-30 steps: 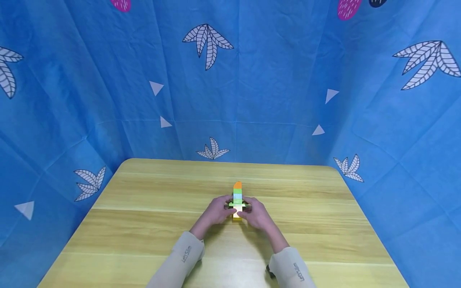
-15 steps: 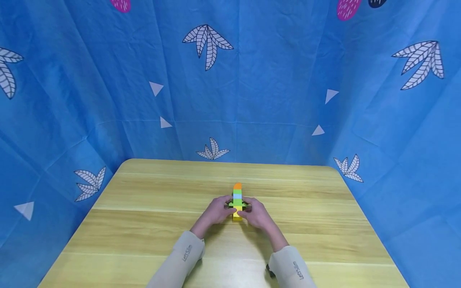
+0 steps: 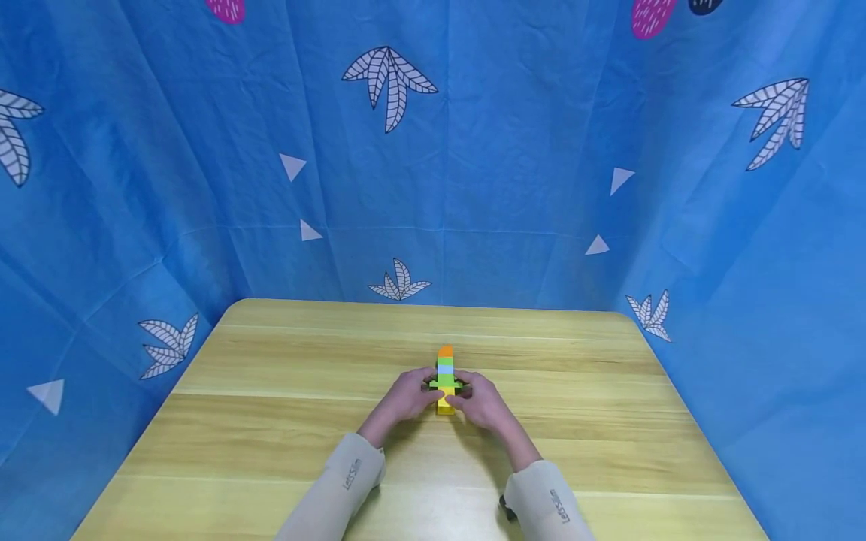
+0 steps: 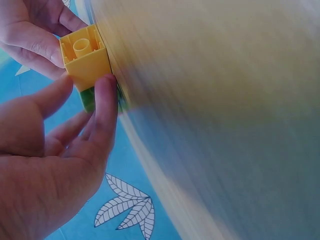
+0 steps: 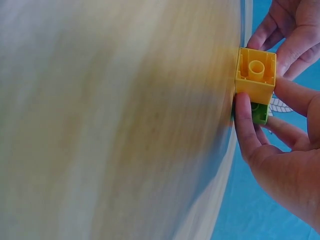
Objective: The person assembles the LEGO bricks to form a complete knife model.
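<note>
A stack of toy building bricks [image 3: 445,372] lies lengthwise at the middle of the table, its long side pointing away from me. From the near end run yellow, green, light blue and green bricks, with an orange rounded tip. My left hand [image 3: 408,394] grips it from the left and my right hand [image 3: 482,398] from the right, thumbs on the yellow brick [image 4: 87,70]. The hollow underside of that brick faces both wrist cameras. Beside it a green brick [image 5: 260,114] sticks out sideways, partly hidden by fingers.
The wooden table [image 3: 271,421] has rounded far corners. A blue patterned curtain [image 3: 514,150] surrounds it at the back and sides. A small dark object [image 3: 507,508] shows at my right sleeve cuff.
The orange tip of the brick stack has sunk slightly, and a bright glare on the bricks has faded. Both hands keep their place and hold. The curtain at the right has shifted a little.
</note>
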Motion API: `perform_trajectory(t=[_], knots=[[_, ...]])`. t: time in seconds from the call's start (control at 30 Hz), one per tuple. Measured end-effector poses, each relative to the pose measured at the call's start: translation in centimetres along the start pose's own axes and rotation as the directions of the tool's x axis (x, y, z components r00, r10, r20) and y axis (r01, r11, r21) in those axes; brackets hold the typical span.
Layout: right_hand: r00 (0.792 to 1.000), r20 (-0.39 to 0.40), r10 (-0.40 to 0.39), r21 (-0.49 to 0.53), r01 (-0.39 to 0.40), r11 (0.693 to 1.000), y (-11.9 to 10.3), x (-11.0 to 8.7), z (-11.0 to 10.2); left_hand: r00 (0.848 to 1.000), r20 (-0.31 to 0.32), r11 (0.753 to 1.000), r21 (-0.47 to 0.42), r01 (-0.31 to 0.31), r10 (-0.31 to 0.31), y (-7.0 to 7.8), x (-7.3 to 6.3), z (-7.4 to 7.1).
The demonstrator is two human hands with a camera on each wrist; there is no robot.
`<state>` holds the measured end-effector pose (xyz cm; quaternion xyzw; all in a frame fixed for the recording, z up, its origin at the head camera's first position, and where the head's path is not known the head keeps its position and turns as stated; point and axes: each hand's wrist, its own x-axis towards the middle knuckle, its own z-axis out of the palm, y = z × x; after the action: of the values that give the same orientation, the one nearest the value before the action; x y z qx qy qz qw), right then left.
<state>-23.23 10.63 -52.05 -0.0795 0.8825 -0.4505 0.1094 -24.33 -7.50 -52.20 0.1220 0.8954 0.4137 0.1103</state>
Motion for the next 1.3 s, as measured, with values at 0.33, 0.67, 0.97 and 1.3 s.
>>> perform_trajectory(t=[0.33, 0.67, 0.97, 1.3], knots=[[1.0, 0.0, -0.004, 0.0, 0.004, 1.0, 0.3, 0.1, -0.1, 1.0, 0.003, 1.0, -0.015, 0.007, -0.007, 0.0, 0.1, 0.3], [1.0, -0.003, 0.0, -0.015, 0.0, 1.0, 0.2, 0.1, -0.1, 1.0, -0.004, 0.999, -0.025, 0.025, -0.025, 0.2, 0.1, 0.2], [1.0, -0.011, 0.005, -0.034, -0.006, 0.999, 0.5, 0.0, -0.5, 0.998, 0.009, 0.997, -0.044, 0.058, -0.058, 0.1, -0.2, -0.3], [0.992, -0.074, -0.106, -0.166, 0.092, 0.982, 1.7, -0.9, -4.7, 0.995, -0.056, 0.987, 0.143, -0.075, 0.083, -2.2, -1.2, -5.0]])
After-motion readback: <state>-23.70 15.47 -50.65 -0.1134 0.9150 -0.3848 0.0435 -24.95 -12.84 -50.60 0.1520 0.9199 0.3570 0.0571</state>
